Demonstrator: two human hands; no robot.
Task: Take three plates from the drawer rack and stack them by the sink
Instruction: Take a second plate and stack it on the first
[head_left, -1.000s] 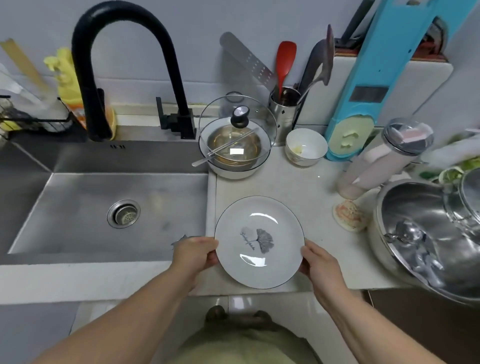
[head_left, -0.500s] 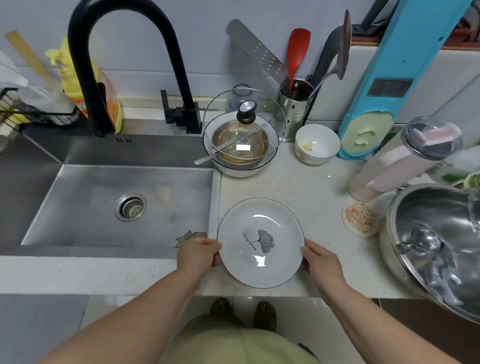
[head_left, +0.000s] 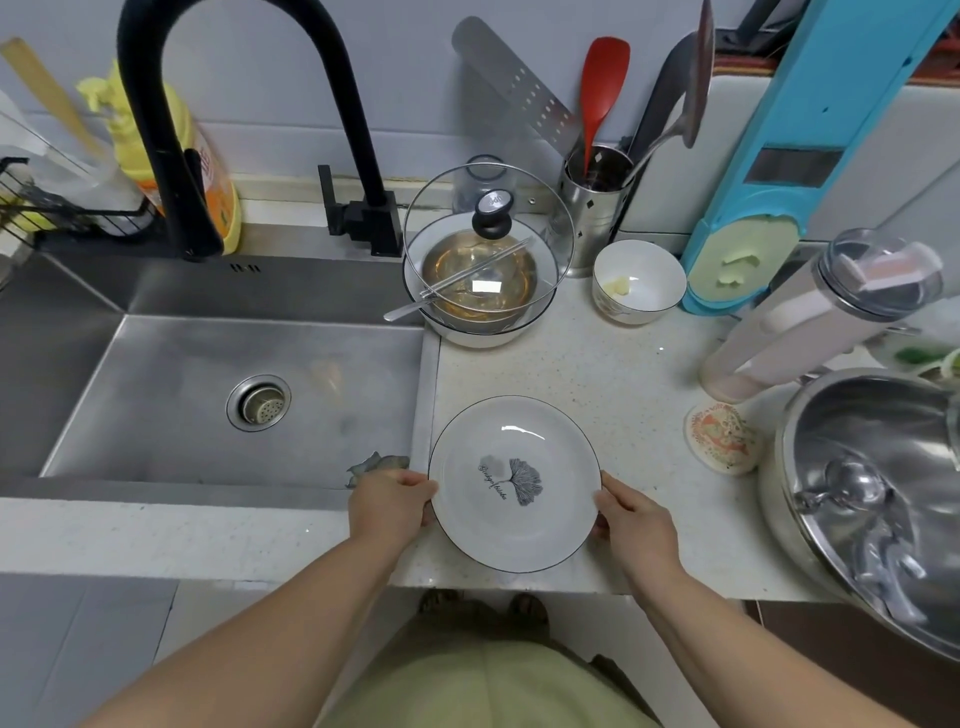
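Both hands have kept their hold while the plate (head_left: 514, 483) barely shifts: left hand (head_left: 390, 506) and right hand (head_left: 632, 522) grip opposite rims, fingers curled under. It sits on or just above the counter (head_left: 597, 374), just right of the sink (head_left: 234, 395). Its near rim lies close to the counter's front edge, so a careless release could tip it off.
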